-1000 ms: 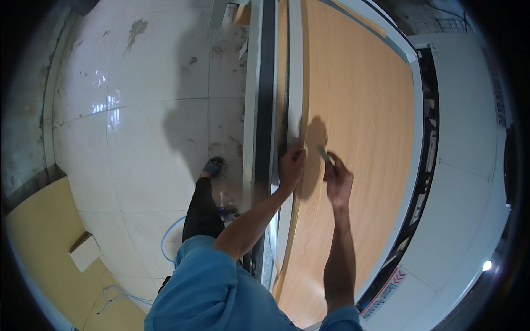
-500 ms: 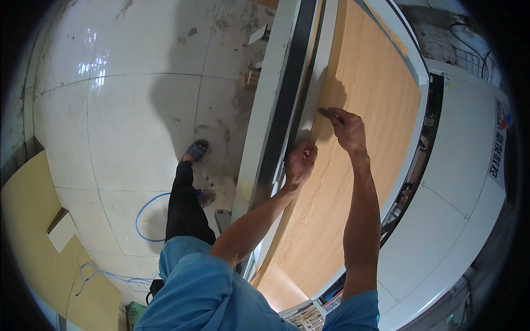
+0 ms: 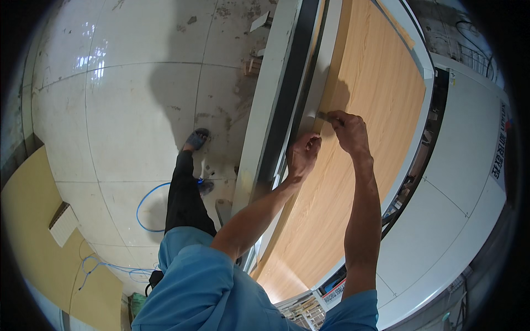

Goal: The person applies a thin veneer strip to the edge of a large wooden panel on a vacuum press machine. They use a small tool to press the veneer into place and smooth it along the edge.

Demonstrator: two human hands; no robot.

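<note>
A wide wood-grain panel [image 3: 381,83] lies on the machine, its long left edge running alongside a grey rail. My right hand [image 3: 351,133] is closed round a thin, dark, flat blade-like tool [image 3: 323,116], whose tip meets the panel's left edge. Just nearer to me, my left hand [image 3: 303,158] rests at that same edge with its fingers curled in and pressed toward the thumb. Whatever sits between those left fingers, if anything, is too small or hidden to make out.
The machine's pale frame [image 3: 264,110] and dark strip border the panel on the left. A white cabinet [image 3: 441,193] stands on the right. Blue hose [image 3: 144,212] loops on the tiled floor by my leg, and a yellowish board [image 3: 33,220] lies at far left.
The view has shifted slightly. Against the panel edge, my right hand and the tool have come a little nearer to my left hand, which keeps its curled shape.
</note>
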